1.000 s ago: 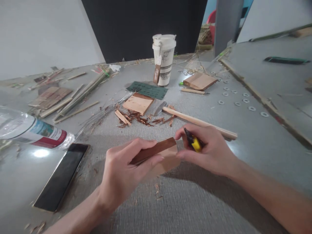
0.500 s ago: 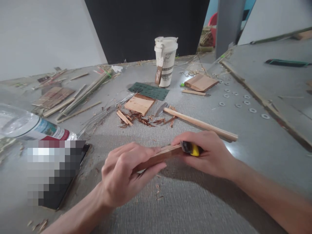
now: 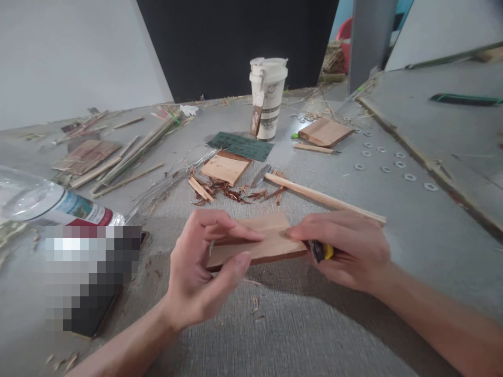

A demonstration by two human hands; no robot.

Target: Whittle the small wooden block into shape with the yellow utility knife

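Observation:
A flat piece of wood [image 3: 267,238] lies between my two hands, its broad face turned up and its front edge toward me. My left hand [image 3: 206,267] is curved round its left end, fingers on the top face and thumb at the front edge. My right hand [image 3: 346,248] grips a black and yellow utility knife [image 3: 323,252] and pinches the board's right end with its fingertips. Most of the knife is hidden in the palm. Beyond the board lie a small wood-handled tool [image 3: 322,196] with a metal head and another wooden block [image 3: 225,167] among brown shavings.
A white lidded cup [image 3: 269,99] stands at the back by a green sheet [image 3: 241,145]. On the left are a plastic bottle [image 3: 58,201], a phone [image 3: 94,309] and wood strips. Several washers [image 3: 409,177] and another block [image 3: 325,132] lie on the right.
The board has turned from edge-up to showing its broad face. My left fingers have loosened and lifted somewhat; my right hand with the utility knife has shifted slightly right and down.

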